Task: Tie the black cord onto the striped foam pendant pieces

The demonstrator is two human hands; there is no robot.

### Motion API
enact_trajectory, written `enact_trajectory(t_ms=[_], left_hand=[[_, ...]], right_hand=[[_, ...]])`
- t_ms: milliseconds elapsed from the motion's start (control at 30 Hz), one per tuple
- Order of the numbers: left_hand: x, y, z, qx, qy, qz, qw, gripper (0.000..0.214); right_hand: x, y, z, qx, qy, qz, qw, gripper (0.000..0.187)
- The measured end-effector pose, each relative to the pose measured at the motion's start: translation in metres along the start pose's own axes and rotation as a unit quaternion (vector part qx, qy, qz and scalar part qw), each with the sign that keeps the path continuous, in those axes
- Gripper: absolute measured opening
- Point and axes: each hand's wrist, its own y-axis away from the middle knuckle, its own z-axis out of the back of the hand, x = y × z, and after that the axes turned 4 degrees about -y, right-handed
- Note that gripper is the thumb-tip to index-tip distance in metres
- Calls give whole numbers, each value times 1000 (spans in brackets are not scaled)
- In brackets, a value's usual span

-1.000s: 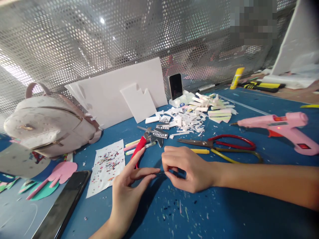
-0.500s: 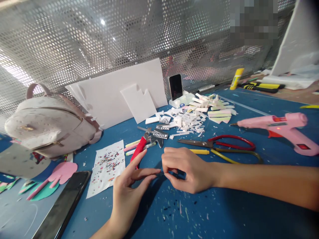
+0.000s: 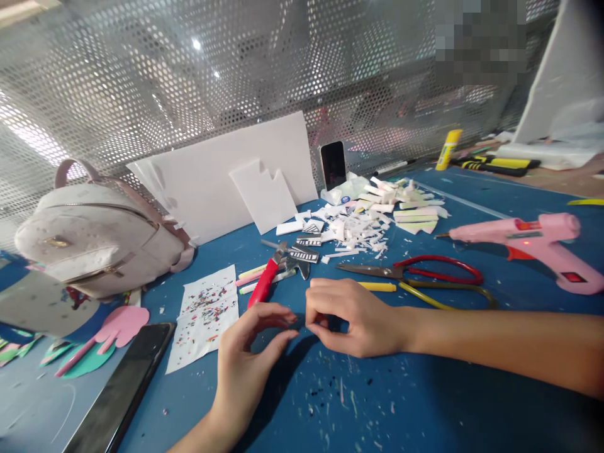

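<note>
Both my hands are close together over the blue table [image 3: 448, 402]. My left hand [image 3: 245, 358] has its fingers curved, and a small gap shows between the thumb and the fingertips. My right hand [image 3: 353, 318] is closed in a pinch, thumb against forefinger; anything inside it is too small to make out. Just past my left hand lies a red-handled tool [image 3: 264, 286] across several pastel markers [image 3: 250, 274]. Beyond my right hand are large scissors [image 3: 377, 272] with red and yellowish handles and a yellow stick [image 3: 377, 287]. White paper [image 3: 182, 352] with small coloured specks lies left of my hands.
A pink glue gun [image 3: 519, 238] lies at the right. Foam scraps [image 3: 358, 226], a standing phone [image 3: 333, 165] and white boards [image 3: 212, 176] are at the back. To the left are a backpack [image 3: 94, 233] and a dark phone [image 3: 117, 390]. A glue stick [image 3: 448, 150] stands far right.
My left forefinger has curled down from its raised position, and the left thumb and fingertips have parted slightly. My right hand keeps its pinch almost in place.
</note>
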Motion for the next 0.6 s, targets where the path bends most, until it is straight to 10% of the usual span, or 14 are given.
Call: enact_trajectory(t_ms=[600], left_hand=[[-4,-7,4,6,-36,-59,998,11]], right_hand=[[-1,-2,6,18,-26,-32,999,21]])
